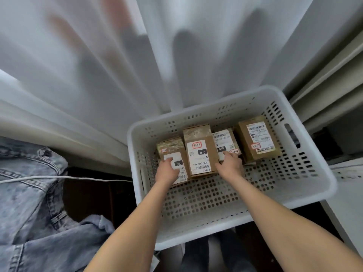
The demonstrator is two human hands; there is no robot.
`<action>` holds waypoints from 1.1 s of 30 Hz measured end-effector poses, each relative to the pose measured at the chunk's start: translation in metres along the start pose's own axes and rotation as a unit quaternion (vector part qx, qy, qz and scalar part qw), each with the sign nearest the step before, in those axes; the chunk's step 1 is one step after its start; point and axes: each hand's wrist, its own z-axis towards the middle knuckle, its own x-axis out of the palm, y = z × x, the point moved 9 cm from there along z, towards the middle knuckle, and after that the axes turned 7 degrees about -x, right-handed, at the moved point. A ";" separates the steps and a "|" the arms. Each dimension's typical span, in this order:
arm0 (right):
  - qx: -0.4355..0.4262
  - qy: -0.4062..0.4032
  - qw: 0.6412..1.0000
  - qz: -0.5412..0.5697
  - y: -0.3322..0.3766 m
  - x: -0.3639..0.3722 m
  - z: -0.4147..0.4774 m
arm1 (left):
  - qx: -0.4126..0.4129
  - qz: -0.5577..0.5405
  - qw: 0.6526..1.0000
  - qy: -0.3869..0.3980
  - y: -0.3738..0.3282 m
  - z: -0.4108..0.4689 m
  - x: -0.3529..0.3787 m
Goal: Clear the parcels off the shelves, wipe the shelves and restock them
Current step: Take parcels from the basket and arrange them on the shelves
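Note:
A white perforated basket (306, 185) stands on the floor and holds several brown cardboard parcels with white labels. My left hand (167, 170) grips the leftmost parcel (172, 149) from above. My right hand (230, 163) has its fingers curled on the third parcel (223, 140), just right of the tall middle parcel (200, 154). A fourth parcel (255, 138) lies at the basket's far right, untouched. Both forearms reach in from the bottom of the view.
A white curtain (117, 65) hangs behind the basket. White shelf edges (324, 91) run along the right. A denim garment (29, 203) and a white cable (59, 177) lie at the left. The floor is dark.

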 end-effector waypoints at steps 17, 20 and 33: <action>0.063 -0.142 0.988 -0.002 -0.134 -0.129 -0.130 | 0.375 0.356 0.855 -0.020 -0.221 -0.177 0.106; 0.085 -0.166 0.982 0.003 -0.176 -0.142 -0.161 | 0.407 0.380 0.830 -0.023 -0.237 -0.223 0.139; 0.174 -0.222 0.957 0.058 -0.393 -0.151 -0.326 | 0.486 0.426 0.763 0.017 -0.249 -0.416 0.325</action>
